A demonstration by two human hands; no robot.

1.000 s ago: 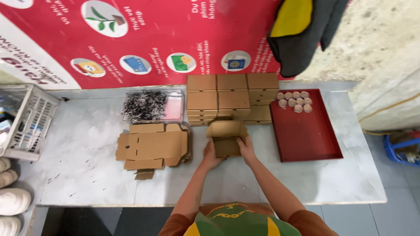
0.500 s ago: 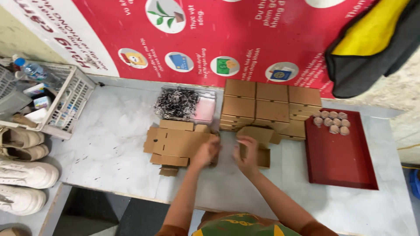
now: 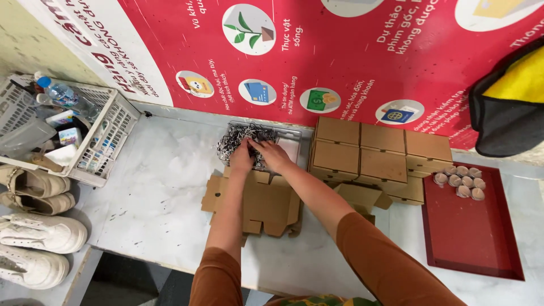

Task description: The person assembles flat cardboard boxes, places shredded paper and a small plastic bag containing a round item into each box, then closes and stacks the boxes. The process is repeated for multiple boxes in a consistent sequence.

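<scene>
Both hands are in the upper centre of the frame, reaching into a clear tray (image 3: 294, 139) of dark shredded filler (image 3: 241, 139). The left hand (image 3: 242, 160) lies fingers down in the shreds; whether it has closed on any cannot be told. The right hand (image 3: 273, 154) rests beside it, fingers bent into the filler (grip likewise unclear). Just below lie flat cardboard blanks (image 3: 258, 201). Folded boxes (image 3: 377, 156) are stacked to the right, beside a red tray (image 3: 473, 238) holding round pieces (image 3: 460, 180).
</scene>
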